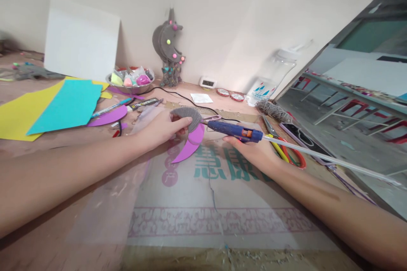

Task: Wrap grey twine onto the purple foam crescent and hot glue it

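In the head view my left hand (173,126) pinches a crescent moon piece between thumb and fingers. Its upper part is wrapped in grey yarn (190,115), and a bare purple crescent tip (190,149) hangs below. My right hand (251,148) is closed round a blue glue gun (235,130), whose nozzle points left, close to the right edge of the grey wrapping. A long clear glue stick (318,155) sticks out of the gun's back end. Whether the nozzle touches the moon I cannot tell. Below both hands lies a printed plastic sheet (178,194).
Scissors (294,154), a phone (303,139) and a grey yarn skein (273,111) lie at right. A grey moon ornament (168,44) stands at the back, beside a bowl (130,88) of coloured materials. Yellow (22,114) and blue sheets (66,103) lie left; a bottle (276,72) stands back right.
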### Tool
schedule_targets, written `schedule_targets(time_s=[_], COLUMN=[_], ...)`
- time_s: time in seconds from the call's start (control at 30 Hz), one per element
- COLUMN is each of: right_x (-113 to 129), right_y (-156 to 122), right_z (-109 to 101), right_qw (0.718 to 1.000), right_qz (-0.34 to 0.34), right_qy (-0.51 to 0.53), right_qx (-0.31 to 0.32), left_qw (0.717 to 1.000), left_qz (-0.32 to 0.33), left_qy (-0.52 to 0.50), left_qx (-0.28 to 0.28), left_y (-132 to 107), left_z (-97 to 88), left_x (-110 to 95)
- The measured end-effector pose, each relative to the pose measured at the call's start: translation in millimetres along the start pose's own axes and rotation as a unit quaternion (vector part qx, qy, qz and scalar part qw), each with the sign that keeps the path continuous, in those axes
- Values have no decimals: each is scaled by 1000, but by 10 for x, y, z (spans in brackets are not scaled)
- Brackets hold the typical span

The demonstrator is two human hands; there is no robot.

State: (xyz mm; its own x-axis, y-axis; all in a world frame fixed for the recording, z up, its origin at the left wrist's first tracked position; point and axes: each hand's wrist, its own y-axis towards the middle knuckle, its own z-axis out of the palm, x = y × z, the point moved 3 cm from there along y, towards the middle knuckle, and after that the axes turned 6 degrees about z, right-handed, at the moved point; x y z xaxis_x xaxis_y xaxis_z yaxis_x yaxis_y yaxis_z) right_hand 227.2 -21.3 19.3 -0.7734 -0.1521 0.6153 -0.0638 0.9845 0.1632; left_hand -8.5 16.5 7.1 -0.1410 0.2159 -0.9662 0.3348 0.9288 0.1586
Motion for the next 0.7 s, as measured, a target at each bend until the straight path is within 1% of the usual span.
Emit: schedule_targets(time_s=[0.13,0.4,0.57,0.7], right_x=[-43,2,1,-11], right_y=[44,58,65,66], right_z=[6,-5,-12,-12], right_qw=[999,999,999,999], right_qz=[-9,-4,-9,-3], right_qy=[23,41,36,32], right_qx=[-26,-16,-23,-33], left_qw=[1000,1000,1000,1000], left_qz=[2,0,5,7], left_qy=[-1,8,-10,3], left_qx=[0,4,5,4], left_y=[3,-5,-10,1], left_z=[0,0,8,-1], left_x=[12,-30,-11,5])
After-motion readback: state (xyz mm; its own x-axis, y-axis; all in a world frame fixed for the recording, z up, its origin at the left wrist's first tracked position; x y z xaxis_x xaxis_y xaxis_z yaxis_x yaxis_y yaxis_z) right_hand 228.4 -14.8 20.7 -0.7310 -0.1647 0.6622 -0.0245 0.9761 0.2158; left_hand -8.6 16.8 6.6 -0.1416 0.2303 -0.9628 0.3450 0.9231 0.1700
